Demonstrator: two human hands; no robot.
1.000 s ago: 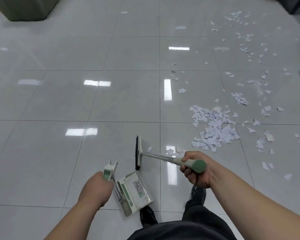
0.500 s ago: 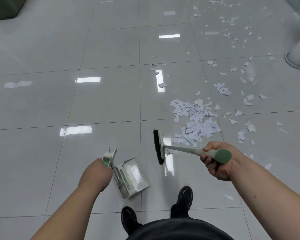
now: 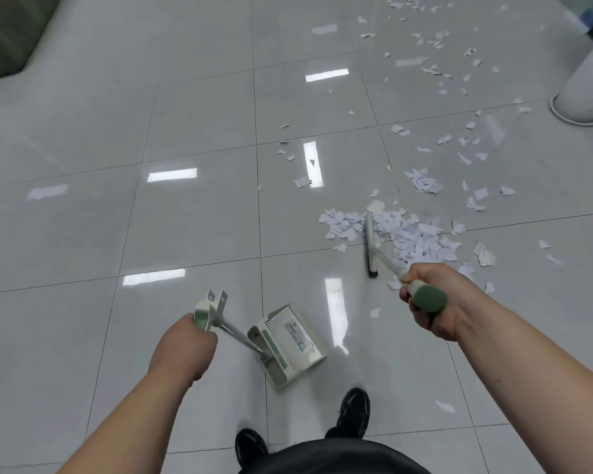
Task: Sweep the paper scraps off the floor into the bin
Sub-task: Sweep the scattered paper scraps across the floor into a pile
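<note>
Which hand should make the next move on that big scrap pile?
Right. The right hand grips the broom, whose head sits in the pile. The left hand only holds the dustpan, set apart from it.

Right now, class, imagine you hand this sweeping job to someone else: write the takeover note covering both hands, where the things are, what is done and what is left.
Left hand grips the dustpan by its handle; the pan is low near the shoes, with no scraps visible in it.
Right hand grips the broom by its handle; its head stands in the main scrap pile.
Done: many scraps gathered into that pile.
Left: sweep in the scattered scraps beyond it, load the dustpan, empty it into the bin (not identifiable here).
</note>
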